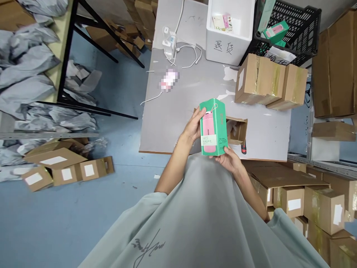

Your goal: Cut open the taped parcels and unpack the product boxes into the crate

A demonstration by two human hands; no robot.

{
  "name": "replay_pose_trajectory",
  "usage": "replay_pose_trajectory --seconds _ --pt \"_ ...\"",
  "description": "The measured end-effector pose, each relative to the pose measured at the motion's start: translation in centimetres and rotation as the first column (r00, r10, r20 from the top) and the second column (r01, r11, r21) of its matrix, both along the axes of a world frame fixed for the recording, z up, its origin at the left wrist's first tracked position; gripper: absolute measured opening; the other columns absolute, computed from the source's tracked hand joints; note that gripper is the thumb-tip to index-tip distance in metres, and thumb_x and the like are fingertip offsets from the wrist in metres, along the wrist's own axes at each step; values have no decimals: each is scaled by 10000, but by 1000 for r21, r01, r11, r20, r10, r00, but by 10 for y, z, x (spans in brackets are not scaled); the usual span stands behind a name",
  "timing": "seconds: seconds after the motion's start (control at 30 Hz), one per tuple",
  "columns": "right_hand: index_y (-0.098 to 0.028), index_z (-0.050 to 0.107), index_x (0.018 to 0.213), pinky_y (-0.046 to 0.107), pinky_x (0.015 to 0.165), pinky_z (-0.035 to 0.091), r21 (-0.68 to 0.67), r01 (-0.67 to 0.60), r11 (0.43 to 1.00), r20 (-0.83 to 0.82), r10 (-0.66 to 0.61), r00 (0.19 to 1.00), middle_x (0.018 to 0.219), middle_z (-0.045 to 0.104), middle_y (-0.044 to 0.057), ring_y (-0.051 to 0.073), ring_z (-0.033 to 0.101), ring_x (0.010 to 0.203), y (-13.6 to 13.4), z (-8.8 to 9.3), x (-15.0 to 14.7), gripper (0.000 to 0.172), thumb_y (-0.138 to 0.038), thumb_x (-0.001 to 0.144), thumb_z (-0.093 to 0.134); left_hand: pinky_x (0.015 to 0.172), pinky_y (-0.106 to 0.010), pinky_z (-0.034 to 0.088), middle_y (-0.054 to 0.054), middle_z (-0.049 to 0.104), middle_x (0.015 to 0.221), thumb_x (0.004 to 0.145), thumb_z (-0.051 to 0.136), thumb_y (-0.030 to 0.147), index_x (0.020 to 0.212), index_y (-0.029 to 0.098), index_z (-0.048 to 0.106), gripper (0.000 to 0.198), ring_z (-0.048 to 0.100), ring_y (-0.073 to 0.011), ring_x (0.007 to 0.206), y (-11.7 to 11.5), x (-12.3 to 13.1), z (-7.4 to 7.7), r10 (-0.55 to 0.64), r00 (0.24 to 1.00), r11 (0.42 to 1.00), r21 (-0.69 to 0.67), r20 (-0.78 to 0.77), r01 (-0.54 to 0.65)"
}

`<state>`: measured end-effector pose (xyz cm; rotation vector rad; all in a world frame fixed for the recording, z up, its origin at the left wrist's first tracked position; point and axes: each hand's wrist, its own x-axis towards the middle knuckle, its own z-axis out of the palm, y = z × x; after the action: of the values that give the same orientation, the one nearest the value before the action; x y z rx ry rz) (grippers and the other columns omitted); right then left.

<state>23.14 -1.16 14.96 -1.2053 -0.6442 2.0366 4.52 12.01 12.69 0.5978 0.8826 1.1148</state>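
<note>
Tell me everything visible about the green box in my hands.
The box looks like green printed card. Its front shows a pink bottle-like item with a loop on top and a pale label lower down; print marks the right panel. The left hand grips its left edge, the right hand its lower right corner, at the near edge of the table. Whether it's sealed is unclear.

bright, even light, faint shadows; edges look stretched; a pixelated patch (169,80) on the table (164,126) is hard to read.
</note>
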Motion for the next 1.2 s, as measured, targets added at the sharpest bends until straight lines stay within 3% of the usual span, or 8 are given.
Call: replay_pose_trajectory --seconds 0.23,0.4,0.53,0.63,0.73,0.87,0.93,1.2 --pt "-363 569 1672 381 772 740 156 17 988 246 -55 968 1502 759 92 264 808 1109 5 9 12 862 -748 938 805 886 -387 682 -55 809 1056 804 958 746 1162 266 723 642 838 -289 1031 3 -10 3 81 983 996 34 -163 -77" --pt "-345 520 1753 430 820 709 368 -60 928 687 -228 690 1569 695 151 214 757 847 0 26 8 857 -744 1022 725 911 -372 669 -69 797 1163 802 976 743 1275 287 704 711 822 -273 1066 3 -8 0 203 930 976 143 -306 -166" --pt "-396 413 1823 524 888 712 367 -303 879 843 -176 508 1690 575 163 359 779 1117 -2 31 -11 1004 -665 958 846 970 -390 663 -72 771 1224 814 947 786 1306 301 703 732 805 -284 1138 -2 5 6 264 881 958 215 -393 -192" --pt "-394 400 1831 539 909 715 338 -344 876 889 -178 422 1679 569 161 414 737 1288 0 27 -17 908 -546 1018 775 998 -404 655 -85 766 1250 812 961 765 1317 302 715 728 791 -315 1210 -6 9 14 248 886 959 228 -392 -168" --pt "-399 421 1819 516 921 724 349 -264 899 838 -172 518 1670 600 139 354 767 1203 4 23 -5 888 -523 1013 773 993 -424 662 -96 781 1284 848 932 763 1362 321 721 710 786 -332 1250 -5 0 20 168 935 977 176 -311 -117" --pt "-376 467 1780 432 759 725 271 -72 960 526 -85 846 1570 714 113 274 819 960 11 27 21 972 -634 932 867 1019 -425 673 -99 814 1326 885 892 758 1367 339 735 657 799 -305 1249 -1 -20 15 44 983 996 82 -179 -29" --pt "-356 517 1732 393 694 706 205 -38 978 337 -34 941 1451 787 100 270 839 919 13 30 30 950 -646 909 892 1028 -410 672 -92 823 1331 844 941 722 1369 339 743 680 805 -297 1244 0 -25 9 -2 990 998 65 -144 11" --pt "-257 697 1392 355 559 650 49 -27 998 41 25 999 898 833 44 291 841 754 -1 8 24 781 -797 846 837 986 -482 702 -92 841 1174 831 886 819 1201 282 762 664 828 -350 1190 -6 -8 -8 -43 999 998 39 -24 43"
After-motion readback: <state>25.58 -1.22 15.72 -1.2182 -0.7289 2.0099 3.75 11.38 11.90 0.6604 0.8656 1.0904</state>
